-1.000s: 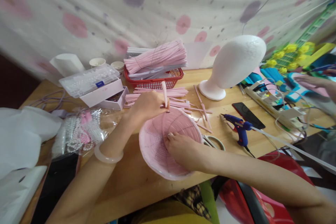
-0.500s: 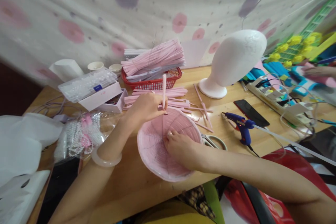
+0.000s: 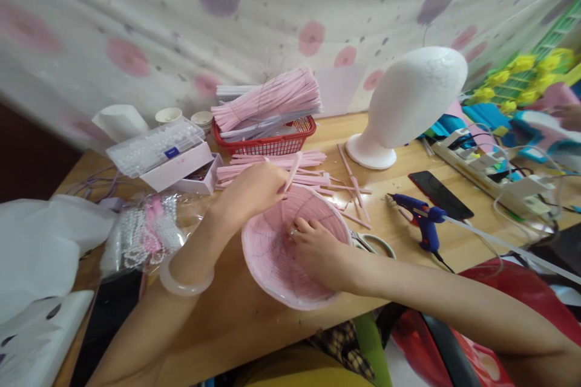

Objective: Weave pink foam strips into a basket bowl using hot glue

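Observation:
A bowl-shaped pink piece (image 3: 265,254), coiled in rings with thin darker lines across it, lies hollow side up in front of me. At its far rim my left hand (image 3: 256,190) is closed on a pink pipe cleaner (image 3: 294,170), whose upper end sticks out tilted to the right. Its lower part runs down inside the bowl toward the fingertips of my right hand (image 3: 318,254). That hand reaches into the hollow with bent fingers, one bearing a ring, pressed at the pipe cleaner's lower end; the thumb is hidden.
Behind lie loose pink pipe cleaners (image 3: 313,160) and a red basket (image 3: 272,146) of bundles. To the right are scissors (image 3: 374,243), a blue glue gun (image 3: 422,217), a phone (image 3: 440,193), a white foam head (image 3: 408,103) and a power strip (image 3: 490,169). Bagged beads (image 3: 145,233) lie left.
My left hand has turned and lowered a little, so the pipe cleaner's upper end now leans right instead of standing upright. My right hand stays inside the bowl, its fingers slightly shifted.

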A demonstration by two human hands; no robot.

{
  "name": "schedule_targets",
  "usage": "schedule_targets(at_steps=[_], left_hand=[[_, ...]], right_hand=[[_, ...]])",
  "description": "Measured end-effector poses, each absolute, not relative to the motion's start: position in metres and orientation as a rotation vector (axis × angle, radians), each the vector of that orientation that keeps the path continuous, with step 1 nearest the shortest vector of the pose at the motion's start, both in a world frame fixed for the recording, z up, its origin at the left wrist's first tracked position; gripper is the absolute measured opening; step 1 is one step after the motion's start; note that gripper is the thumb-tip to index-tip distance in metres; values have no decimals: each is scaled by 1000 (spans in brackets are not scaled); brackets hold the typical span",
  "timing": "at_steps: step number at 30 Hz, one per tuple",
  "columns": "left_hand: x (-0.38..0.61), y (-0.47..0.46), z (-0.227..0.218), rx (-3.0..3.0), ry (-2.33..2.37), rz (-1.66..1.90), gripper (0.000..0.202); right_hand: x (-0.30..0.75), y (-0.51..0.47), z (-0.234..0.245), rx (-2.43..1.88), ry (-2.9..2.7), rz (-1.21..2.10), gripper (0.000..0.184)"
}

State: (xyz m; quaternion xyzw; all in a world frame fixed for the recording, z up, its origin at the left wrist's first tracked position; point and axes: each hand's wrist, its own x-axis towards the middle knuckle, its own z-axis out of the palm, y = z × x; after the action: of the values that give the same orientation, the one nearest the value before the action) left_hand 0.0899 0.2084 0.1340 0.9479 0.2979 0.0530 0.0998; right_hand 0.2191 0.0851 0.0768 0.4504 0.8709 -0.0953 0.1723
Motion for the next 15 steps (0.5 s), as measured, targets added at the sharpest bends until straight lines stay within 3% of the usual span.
schedule_targets(at_steps=[15], left_hand=[[91, 197, 156, 2879, 951, -48, 16]], right_hand=[[225, 85, 68, 1264, 2527, -176, 21]])
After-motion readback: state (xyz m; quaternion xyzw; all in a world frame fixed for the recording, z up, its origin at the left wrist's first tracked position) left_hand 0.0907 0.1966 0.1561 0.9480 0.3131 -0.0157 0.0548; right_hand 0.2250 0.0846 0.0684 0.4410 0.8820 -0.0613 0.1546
